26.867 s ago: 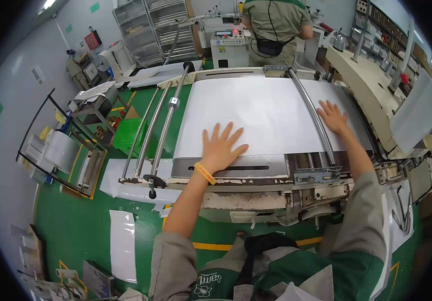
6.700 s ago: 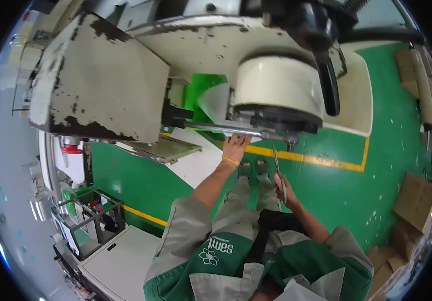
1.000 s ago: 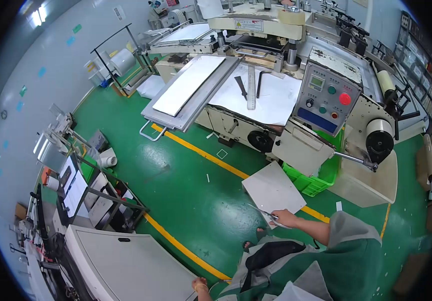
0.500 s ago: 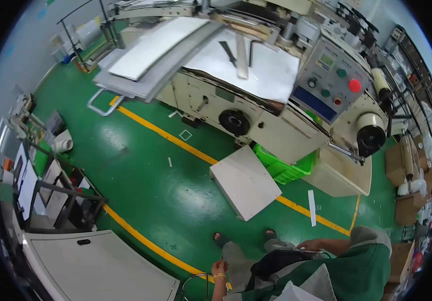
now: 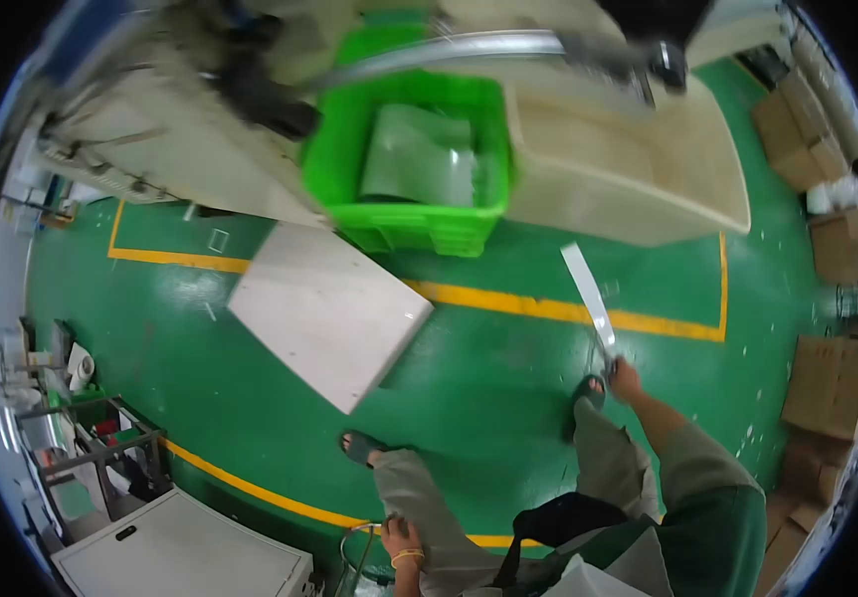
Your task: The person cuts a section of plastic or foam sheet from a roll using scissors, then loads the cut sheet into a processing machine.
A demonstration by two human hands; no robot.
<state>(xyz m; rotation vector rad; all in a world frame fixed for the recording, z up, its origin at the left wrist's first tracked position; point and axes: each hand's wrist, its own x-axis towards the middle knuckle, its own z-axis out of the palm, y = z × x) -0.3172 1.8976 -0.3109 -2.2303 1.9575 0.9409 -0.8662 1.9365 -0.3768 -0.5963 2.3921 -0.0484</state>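
Observation:
My right hand (image 5: 625, 380) is closed around something thin, dark and partly metallic, too small to name. It is held low over the green floor, close to the near end of a long white strip (image 5: 584, 284). Whether the held thing touches the strip cannot be told. My left hand (image 5: 401, 539), with a yellow band at the wrist, rests by my left trouser leg, beside the curved metal rail (image 5: 349, 545) of what looks like a stool. Its fingers look loosely spread, with nothing visible in them.
A green crate (image 5: 419, 221) holding clear plastic and a cream tub (image 5: 628, 214) stand ahead, under a blurred machine lever (image 5: 449, 48). A pale box (image 5: 329, 313) sits left of centre. Cardboard boxes (image 5: 827, 386) line the right; a white cabinet (image 5: 185, 552) is lower left.
The view has swung down and to the right. My right hand has reached forward to the white strip's near end. My left hand has come lower, against my leg.

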